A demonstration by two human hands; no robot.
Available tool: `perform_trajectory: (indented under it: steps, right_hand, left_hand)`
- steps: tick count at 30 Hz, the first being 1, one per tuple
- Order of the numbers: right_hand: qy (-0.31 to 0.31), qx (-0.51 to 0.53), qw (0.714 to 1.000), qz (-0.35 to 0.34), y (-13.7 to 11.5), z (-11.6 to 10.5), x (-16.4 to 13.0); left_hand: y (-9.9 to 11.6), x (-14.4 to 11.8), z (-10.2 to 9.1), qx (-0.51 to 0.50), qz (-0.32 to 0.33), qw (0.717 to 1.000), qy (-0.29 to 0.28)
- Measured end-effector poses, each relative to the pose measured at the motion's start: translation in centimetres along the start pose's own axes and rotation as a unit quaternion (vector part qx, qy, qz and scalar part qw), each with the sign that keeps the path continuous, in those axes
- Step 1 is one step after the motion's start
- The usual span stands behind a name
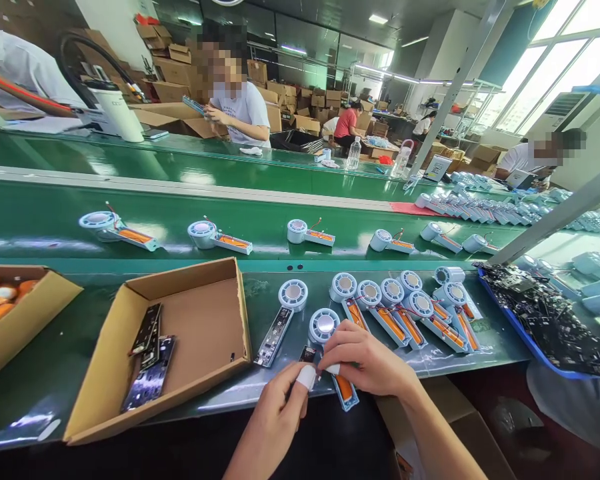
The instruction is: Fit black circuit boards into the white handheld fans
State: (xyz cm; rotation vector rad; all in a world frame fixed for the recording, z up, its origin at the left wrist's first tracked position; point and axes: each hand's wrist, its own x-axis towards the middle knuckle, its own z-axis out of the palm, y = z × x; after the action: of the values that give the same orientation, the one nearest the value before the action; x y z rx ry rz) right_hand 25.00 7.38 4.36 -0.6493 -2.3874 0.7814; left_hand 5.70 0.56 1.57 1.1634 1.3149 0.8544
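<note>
Fingers (307, 377) of both hands meet at the bench's near edge, pinched around a small dark circuit board (308, 354); two fingertips wear white cots. Left hand (275, 417) comes up from below, thumb and forefinger closed on the board's lower end. Right hand (367, 363) curls over from the right, fingertips pressed on the same spot and covering the middle of a handheld fan unit (333, 353). The unit lies flat on the green bench (70, 360): round white head just above the hands, orange-filled handle poking out below the right hand.

Just left of it, another fan unit (281, 317) lies with its handle open and dark. To the right, a cluster of fan units (410, 307) lies side by side, touching. An open cardboard tray (195, 333) farther left holds a few dark boards. More units sit spaced along the conveyor belt (260, 213) behind. Blue tray of boards (545, 327) at far right.
</note>
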Motion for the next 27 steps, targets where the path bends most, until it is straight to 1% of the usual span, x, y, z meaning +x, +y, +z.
perform_trajectory:
  steps: [4,6,10,13,15,17,19,21,24,26,27]
  right_hand:
    - [0.023,0.005,1.0,0.011,-0.2,0.4,0.1]
    - [0.017,0.0,1.0,0.021,-0.3,0.5,-0.1]
    - [0.001,-0.012,0.999,0.046,-0.6,0.7,-0.4]
    - [0.017,-0.02,0.997,0.067,-0.7,1.1,-0.5]
    - [0.04,-0.021,0.996,0.079,-0.6,1.5,-0.5]
    - [0.078,-0.028,0.993,0.086,-0.5,2.0,-0.5]
    - [0.121,-0.043,0.988,0.085,-0.4,2.5,-0.5]
    - [0.151,-0.063,0.984,0.077,-0.4,2.9,-0.3]
    - [0.166,-0.094,0.979,0.077,-0.8,3.2,0.1]
    - [0.174,-0.107,0.975,0.091,-1.2,3.4,0.2]
    - [0.18,-0.111,0.972,0.101,-1.4,3.5,0.3]
  left_hand:
    - [-0.4,0.6,0.1,-0.012,-0.009,0.999,-0.045]
    - [-0.8,0.8,0.2,-0.011,-0.015,0.999,-0.046]
    - [-1.8,1.2,0.4,-0.014,-0.028,0.999,-0.011]
    - [-2.3,1.2,0.6,-0.036,-0.027,0.999,0.0]
    - [-2.2,1.0,0.7,-0.064,-0.019,0.998,0.014]
    - [-1.9,0.5,0.9,-0.084,-0.006,0.995,0.048]
    - [-1.7,-0.1,1.2,-0.081,0.006,0.993,0.09]
    - [-1.6,-0.5,1.4,-0.064,0.012,0.991,0.115]
    - [-1.9,-0.5,1.3,-0.031,0.025,0.994,0.1]
    - [-2.2,-0.3,1.0,-0.01,0.042,0.996,0.085]
    - [-2.4,-0.3,1.0,-0.001,0.051,0.995,0.086]
